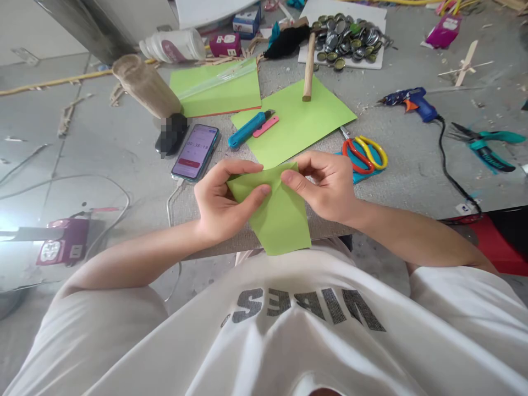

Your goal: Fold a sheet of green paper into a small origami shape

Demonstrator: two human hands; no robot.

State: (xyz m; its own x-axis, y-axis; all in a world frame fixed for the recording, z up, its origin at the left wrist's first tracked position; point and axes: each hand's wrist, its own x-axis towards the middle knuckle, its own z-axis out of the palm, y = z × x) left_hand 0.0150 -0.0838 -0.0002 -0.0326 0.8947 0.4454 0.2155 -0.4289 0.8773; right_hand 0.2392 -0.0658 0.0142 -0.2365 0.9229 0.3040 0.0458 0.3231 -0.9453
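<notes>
A folded piece of green paper (pixel 282 220) is held up at the table's front edge, its lower part hanging toward the white shirt. My left hand (pixel 225 201) pinches its left side, thumb on the near face and fingers behind. On the upper right corner, my right hand (pixel 328 184) grips the same paper between thumb and bent fingers. Just beyond the hands lies a flat green sheet (pixel 305 126), with a blue cutter (pixel 249 129), a small pink piece (pixel 266 126) and a wooden stick (pixel 308 69) on it.
Scissors (pixel 365 154) lie right of the sheet, a phone (pixel 196 151) left. Farther right are a glue gun (pixel 412 103) and pliers (pixel 487 144). Behind stand a brown jar (pixel 146 85), a green paper stack (pixel 218 85) and a pile of bottle caps (pixel 350 38).
</notes>
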